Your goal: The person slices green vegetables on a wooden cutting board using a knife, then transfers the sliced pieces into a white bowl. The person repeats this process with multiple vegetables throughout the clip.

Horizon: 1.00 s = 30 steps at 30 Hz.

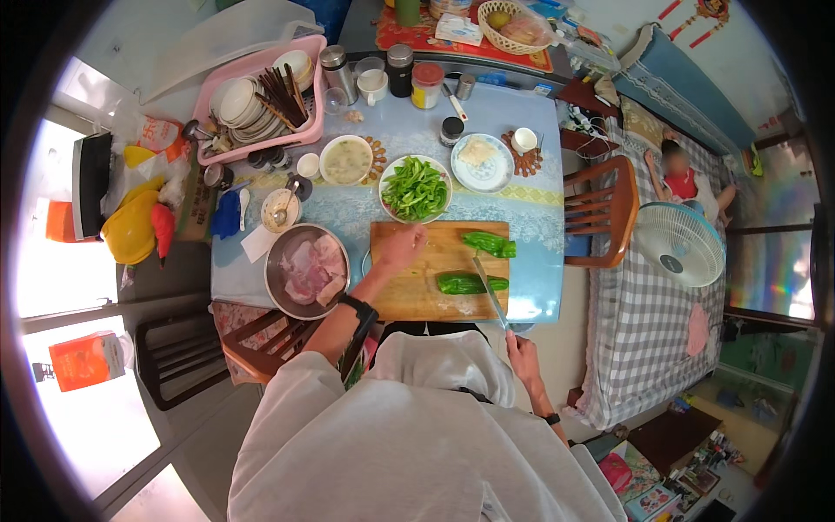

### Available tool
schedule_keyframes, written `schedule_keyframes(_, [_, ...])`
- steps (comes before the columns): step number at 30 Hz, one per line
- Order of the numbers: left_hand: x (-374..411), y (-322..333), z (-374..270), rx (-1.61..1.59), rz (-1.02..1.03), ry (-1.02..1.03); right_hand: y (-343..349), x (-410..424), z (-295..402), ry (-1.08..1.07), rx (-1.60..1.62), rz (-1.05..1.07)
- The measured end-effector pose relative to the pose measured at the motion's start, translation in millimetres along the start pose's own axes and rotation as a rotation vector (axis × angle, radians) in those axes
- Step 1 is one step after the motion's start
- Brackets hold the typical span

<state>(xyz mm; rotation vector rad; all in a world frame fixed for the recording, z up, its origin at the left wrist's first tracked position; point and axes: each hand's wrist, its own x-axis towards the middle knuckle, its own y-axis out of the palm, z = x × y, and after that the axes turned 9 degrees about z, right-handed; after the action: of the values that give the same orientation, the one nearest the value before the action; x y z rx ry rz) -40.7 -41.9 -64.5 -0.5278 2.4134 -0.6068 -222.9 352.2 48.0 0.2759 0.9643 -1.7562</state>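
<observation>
My right hand (522,355) grips the handle of a kitchen knife (490,292) at the table's front edge. The blade reaches up across the right side of a wooden cutting board (408,303), passing over a green pepper (460,283). Further back on the board lies another green pepper (489,245), close to the knife tip. Over the board's back left part is my left hand (401,248), its fingers curled near the rim of a bowl; whether they hold anything is unclear. Cut green pepper strips (415,189) heap up in that white bowl (385,212).
Raw meat (310,267) lies in a steel bowl (269,287) left of the board. Soup (346,161) and a patterned plate (496,179) stand behind. A pink dish rack (318,78) holds crockery and chopsticks. Beyond a wooden chair (623,215), a person sits on a bed near a fan (678,245).
</observation>
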Motion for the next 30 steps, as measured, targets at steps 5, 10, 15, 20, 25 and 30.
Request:
schedule_keyframes(5, [-38.1,88.9,-21.1,0.176,-0.001,0.255,5.4,-0.3,-14.8,0.043,0.067,-0.033])
schedule_keyframes(10, [-58.7,107.0,-33.3,0.143,0.039,0.233,-2.8,-4.5,-7.3,0.038,0.009,-0.031])
schedule_keyframes(15, [-63.0,101.6,-27.7,0.127,0.066,0.212,-2.4,-13.4,-5.1,0.073,0.012,-0.033])
schedule_keyframes(20, [-66.8,74.8,-22.9,0.108,0.102,0.076,4.0,-23.9,-12.4,0.095,0.082,-0.074])
schedule_keyframes(25, [-47.8,61.3,-47.1,0.193,-0.029,0.077,13.0,-21.7,-31.7,0.112,0.213,-0.105])
schedule_keyframes(30, [-2.4,71.4,-98.3,0.147,-0.243,0.238,8.5,-21.8,-33.9,0.115,0.218,-0.109])
